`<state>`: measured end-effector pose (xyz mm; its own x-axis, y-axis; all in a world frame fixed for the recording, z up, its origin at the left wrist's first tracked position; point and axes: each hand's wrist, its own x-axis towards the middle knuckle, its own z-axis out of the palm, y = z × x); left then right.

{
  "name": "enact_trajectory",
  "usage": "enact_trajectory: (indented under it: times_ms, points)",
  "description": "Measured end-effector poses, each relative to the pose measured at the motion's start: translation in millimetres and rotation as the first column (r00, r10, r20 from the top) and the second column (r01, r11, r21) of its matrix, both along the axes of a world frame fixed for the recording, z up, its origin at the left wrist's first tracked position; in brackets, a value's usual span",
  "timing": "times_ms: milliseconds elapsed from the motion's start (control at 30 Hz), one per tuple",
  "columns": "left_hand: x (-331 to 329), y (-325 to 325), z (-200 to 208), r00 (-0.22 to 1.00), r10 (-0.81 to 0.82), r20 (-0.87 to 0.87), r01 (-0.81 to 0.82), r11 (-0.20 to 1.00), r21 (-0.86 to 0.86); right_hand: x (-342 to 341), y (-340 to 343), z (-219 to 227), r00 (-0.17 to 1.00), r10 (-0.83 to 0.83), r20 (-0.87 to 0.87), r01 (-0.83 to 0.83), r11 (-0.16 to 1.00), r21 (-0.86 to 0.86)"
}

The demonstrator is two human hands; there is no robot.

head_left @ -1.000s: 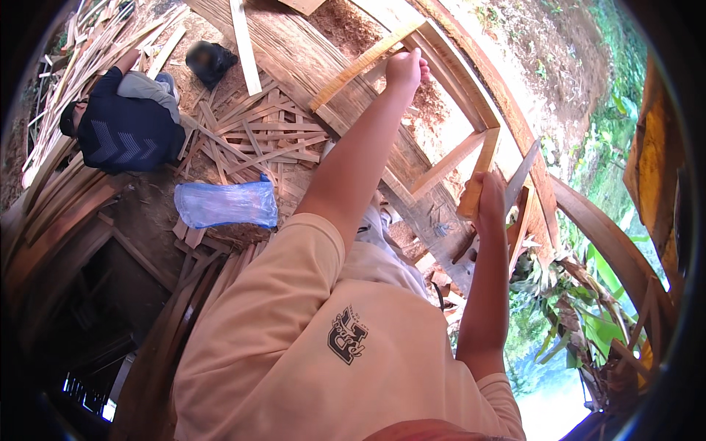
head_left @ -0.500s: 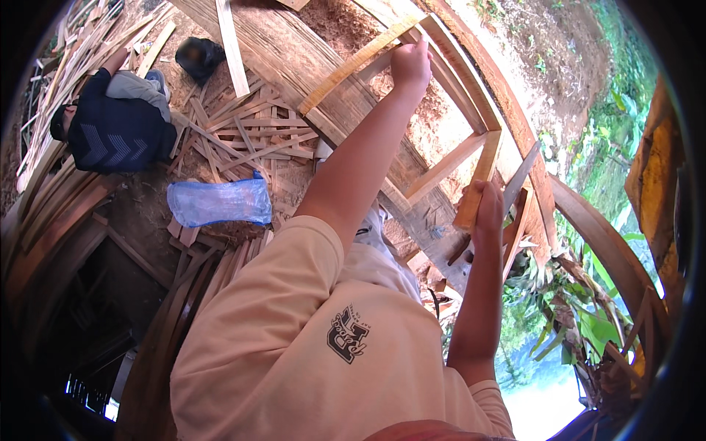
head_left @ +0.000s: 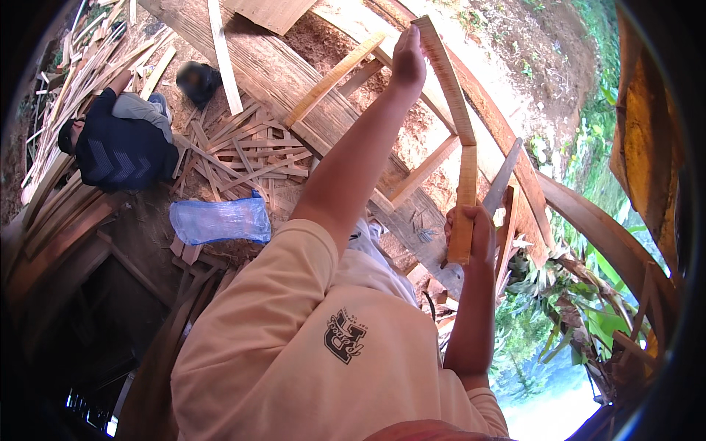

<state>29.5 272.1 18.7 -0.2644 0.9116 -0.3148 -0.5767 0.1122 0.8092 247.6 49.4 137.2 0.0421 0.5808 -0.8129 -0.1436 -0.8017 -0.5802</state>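
My right hand [head_left: 474,231] is closed round the near end of a pale wooden piece [head_left: 466,173] made of two lengths meeting at an angle. Its far length [head_left: 447,77] rises to my left hand [head_left: 409,65], whose straightened fingers lie along the far end. Beside my right hand, a saw blade [head_left: 504,175] slants up to the right; its handle end is partly hidden, and I cannot tell whether the hand also holds it. Left of the piece are a curved wooden strip [head_left: 334,77] and a crossbar [head_left: 424,169], over a thick plank [head_left: 272,70].
A person in a dark top [head_left: 121,151] crouches at the left among piled wooden strips [head_left: 246,151]. A blue-tinted clear plastic bag [head_left: 220,220] lies on the ground. A dark object [head_left: 198,83] sits near the pile. Long boards [head_left: 507,147] and green plants [head_left: 588,323] border the right side.
The wooden piece has tipped more upright and come apart in view from the curved strip. My left hand's fingers have straightened from a grip. My right hand has shifted slightly left.
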Motion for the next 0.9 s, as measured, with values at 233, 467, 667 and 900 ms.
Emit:
enact_trajectory:
  times_ms: [233, 467, 667, 900]
  points:
    - [24, -18, 54, 0.987, -0.127, 0.095, 0.110, 0.980, 0.164, -5, -49, 26, 0.996, -0.013, -0.092, 0.016, 0.999, 0.035]
    - [53, -47, 93, 0.997, -0.058, 0.050, 0.048, 0.984, 0.174, 12, -91, 31, 0.943, 0.017, -0.334, 0.003, 0.998, 0.059]
    - [75, -76, 140, 0.996, -0.059, -0.073, 0.073, 0.977, 0.203, 25, -128, 31, 0.853, 0.072, -0.518, -0.005, 0.991, 0.130]
    - [99, -89, 162, 0.979, -0.050, -0.199, 0.099, 0.965, 0.244, 24, -154, 19, 0.807, 0.144, -0.573, -0.070, 0.986, 0.149]
